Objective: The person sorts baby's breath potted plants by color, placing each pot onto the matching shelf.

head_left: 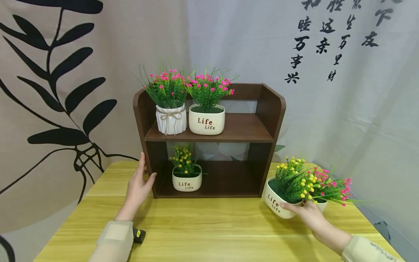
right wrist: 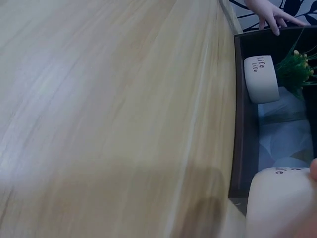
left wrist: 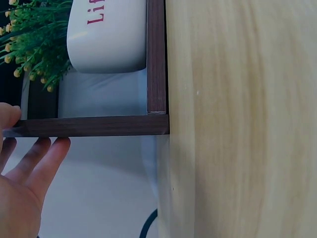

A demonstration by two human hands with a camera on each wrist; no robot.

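A brown two-tier wooden shelf [head_left: 209, 139] stands on the table. My left hand [head_left: 138, 187] holds the shelf's left side panel [left wrist: 89, 126], thumb on the inner side and fingertips against the outer side. My right hand [head_left: 309, 214] grips a white "Life" flowerpot [head_left: 278, 200] with yellow flowers, thumb across its front. This pot tilts, near the shelf's lower right corner. Another white pot [head_left: 322, 206] with pink flowers [head_left: 334, 187] is partly hidden behind it. On the lower tier sits a smaller white pot [head_left: 186, 182] with yellow flowers.
Two pink-flowered pots share the upper tier: a ribbed white one [head_left: 171, 120] tied with twine and an oval "Life" one [head_left: 207, 122]. The wooden table [head_left: 209, 229] runs in front of the shelf. A printed curtain [head_left: 229, 43] hangs behind.
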